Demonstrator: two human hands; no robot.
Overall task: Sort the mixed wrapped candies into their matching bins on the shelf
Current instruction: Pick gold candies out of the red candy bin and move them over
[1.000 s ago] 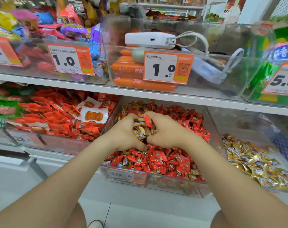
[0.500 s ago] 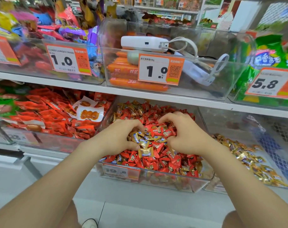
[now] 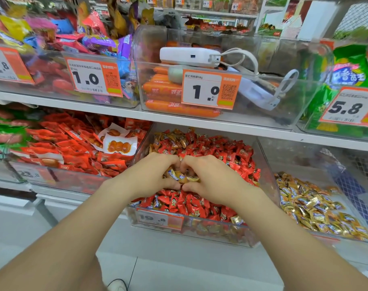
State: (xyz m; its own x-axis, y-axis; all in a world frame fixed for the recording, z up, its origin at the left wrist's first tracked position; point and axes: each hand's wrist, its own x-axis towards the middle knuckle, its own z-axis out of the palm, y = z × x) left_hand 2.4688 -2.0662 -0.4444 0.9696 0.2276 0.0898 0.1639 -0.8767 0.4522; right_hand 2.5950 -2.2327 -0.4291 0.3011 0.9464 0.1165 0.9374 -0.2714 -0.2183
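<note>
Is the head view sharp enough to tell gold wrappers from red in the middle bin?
Head view: centre sharp, gold candies between the left hand and right hand read clearly against red candies; edges smeared, worst at far left; shelf bows from the wide lens; light even, no harsh glare on the bin.

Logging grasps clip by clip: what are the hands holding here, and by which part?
The left hand and right hand together grip a bunch of gold candies, cupping it from either side. Which part of each wrapper cannot be told.
</note>
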